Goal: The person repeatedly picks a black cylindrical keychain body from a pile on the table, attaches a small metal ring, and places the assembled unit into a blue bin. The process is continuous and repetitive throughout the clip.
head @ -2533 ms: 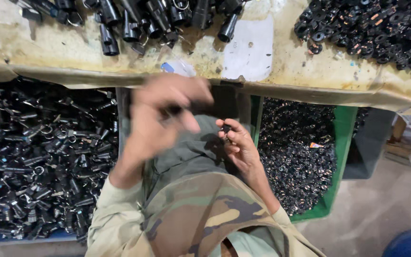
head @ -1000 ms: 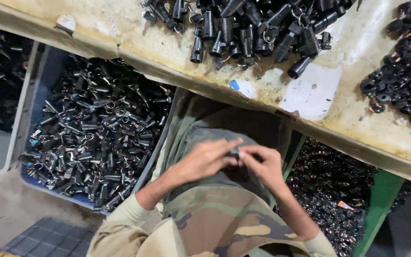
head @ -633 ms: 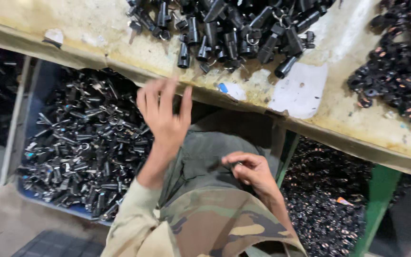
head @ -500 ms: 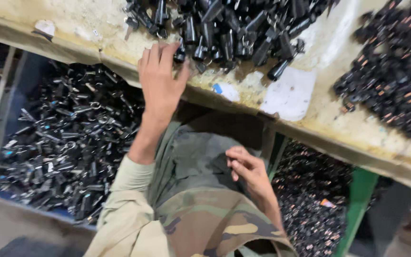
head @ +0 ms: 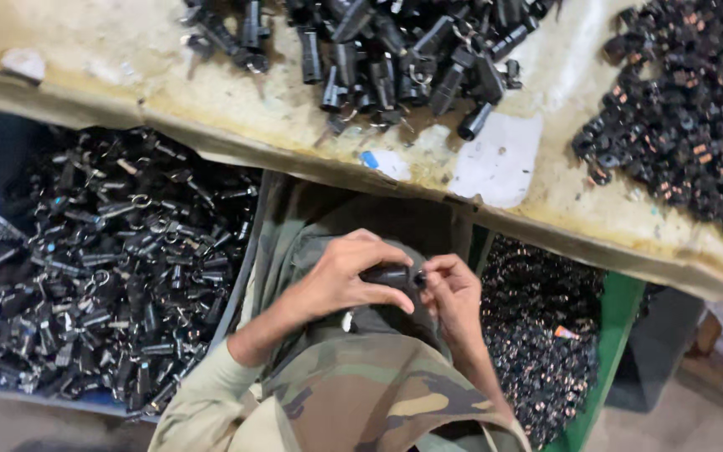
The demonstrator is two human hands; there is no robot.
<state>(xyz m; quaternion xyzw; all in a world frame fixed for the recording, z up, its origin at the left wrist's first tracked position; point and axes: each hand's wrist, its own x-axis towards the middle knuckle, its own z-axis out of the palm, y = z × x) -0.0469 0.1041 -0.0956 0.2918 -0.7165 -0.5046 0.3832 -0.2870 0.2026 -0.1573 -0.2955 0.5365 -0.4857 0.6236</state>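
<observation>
Small black cylindrical metal part (head: 385,274) sits between both hands, held over the lap, below the near edge of the bench. Left hand (head: 346,276) wraps it from above, fingers curled and closed on its body, thumb underneath. Right hand (head: 453,293) meets it at its right end, fingertips (head: 425,272) pinched shut on a tiny dark piece at that end; cannot tell what that piece is. The 2 hands touch at the part. A small pale tag or ring hangs just below the left hand, too small to tell.

Worn, stained yellowish bench top (head: 110,59) runs across the upper frame, near edge slanting down toward the right. Heap of black cylindrical parts (head: 395,50) lies at the middle of the far side, a few spilling toward the near edge. Heap of small black ring-shaped pieces with copper bits (head: 688,117) fills the right end of the bench. White paper scrap (head: 499,159) and a blue-and-white scrap (head: 382,161) lie at the near edge, right above the hands.

Below the bench, blue bin of black cylinders with key rings (head: 102,268) sits left of the lap, its wall just beside the left forearm. Green bin of small black pieces (head: 546,351) sits right, just beside the right forearm. Open room: only the narrow gap over the camouflage-trousered lap (head: 370,402) between the 2 bins, and bare bench at the left end.
</observation>
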